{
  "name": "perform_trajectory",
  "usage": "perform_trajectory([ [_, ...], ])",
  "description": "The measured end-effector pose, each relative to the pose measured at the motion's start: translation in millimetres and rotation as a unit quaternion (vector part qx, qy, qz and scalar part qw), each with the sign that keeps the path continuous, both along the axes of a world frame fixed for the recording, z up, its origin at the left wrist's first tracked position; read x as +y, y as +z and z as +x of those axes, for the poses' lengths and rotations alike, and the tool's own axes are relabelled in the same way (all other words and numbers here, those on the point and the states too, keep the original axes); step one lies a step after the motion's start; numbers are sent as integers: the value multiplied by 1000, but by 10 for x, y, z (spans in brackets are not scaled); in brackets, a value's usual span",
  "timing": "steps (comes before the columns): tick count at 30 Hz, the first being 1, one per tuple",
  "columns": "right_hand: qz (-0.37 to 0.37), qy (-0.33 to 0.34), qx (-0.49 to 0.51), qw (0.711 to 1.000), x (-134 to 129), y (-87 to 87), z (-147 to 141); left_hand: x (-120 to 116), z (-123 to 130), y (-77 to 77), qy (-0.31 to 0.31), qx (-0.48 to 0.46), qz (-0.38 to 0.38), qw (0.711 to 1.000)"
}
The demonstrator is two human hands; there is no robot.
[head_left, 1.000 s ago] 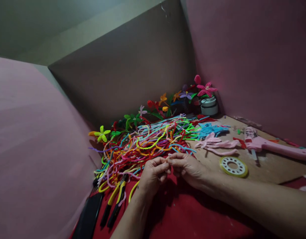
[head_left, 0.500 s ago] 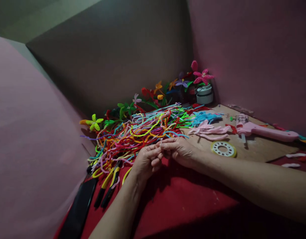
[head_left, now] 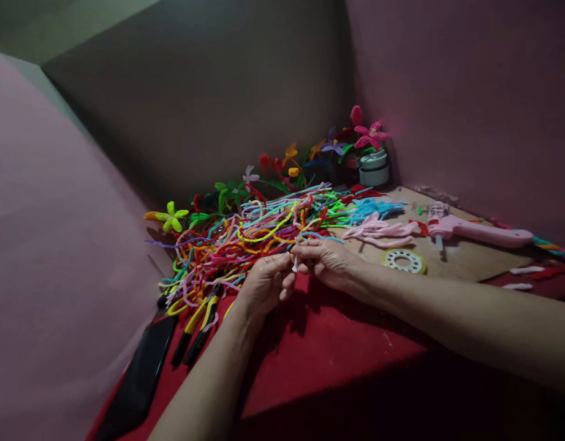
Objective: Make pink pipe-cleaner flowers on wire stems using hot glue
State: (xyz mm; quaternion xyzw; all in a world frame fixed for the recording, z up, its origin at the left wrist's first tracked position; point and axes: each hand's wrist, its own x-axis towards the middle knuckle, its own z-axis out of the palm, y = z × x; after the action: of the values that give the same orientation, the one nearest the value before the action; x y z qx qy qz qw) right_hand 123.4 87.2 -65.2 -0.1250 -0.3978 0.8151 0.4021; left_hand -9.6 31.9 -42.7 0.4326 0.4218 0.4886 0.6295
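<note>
Piece, small, white point(head_left: 295, 265): held at the fingertips of both hands, just in front of the heap and above the red surface point(head_left: 328, 367). Left hand point(head_left: 268, 277): thumb and forefinger pinched on the piece. Right hand point(head_left: 327, 260): thumb and forefinger likewise gripping it.

Heap of fuzzy stems point(head_left: 264, 233), many colours, beyond the hands. Pliers point(head_left: 197, 321), yellow-and-black handles, at its near left edge. Flat black object point(head_left: 138, 373), left of the pliers.

Brown board point(head_left: 466, 264), right, bearing: blue bundle point(head_left: 377, 210); pale pink bundle point(head_left: 379, 231); pink glue gun point(head_left: 489, 231); tape roll point(head_left: 391, 260), yellow rim, white core pierced with round holes, any lettering too small to read.

Lidded pot point(head_left: 374, 176), pale, dark band, markings illegible at this size. Fuzzy flowers along the back: yellow-green bloom point(head_left: 172, 217), left; bright pink bloom point(head_left: 373, 136), right, above the pot.
</note>
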Motion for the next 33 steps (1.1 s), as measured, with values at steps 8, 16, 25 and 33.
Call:
perform_trajectory([
  [8, -9, -31, -19, 999, -56, 72, 10, -2, 18, -4, 9, 37, 3, 999],
  [16, -38, -5, 14, 999, -22, 0, -19, 22, 6, -40, 25, 49, 6, 998],
  [25, -25, 38, 40, 998, -27, -19, -6, 34, -39, -55, 35, 30, 12, 999],
  [33, -32, 16, 7, 999, -21, -6, -4, 28, -43, -40, 35, 50, 11, 998],
])
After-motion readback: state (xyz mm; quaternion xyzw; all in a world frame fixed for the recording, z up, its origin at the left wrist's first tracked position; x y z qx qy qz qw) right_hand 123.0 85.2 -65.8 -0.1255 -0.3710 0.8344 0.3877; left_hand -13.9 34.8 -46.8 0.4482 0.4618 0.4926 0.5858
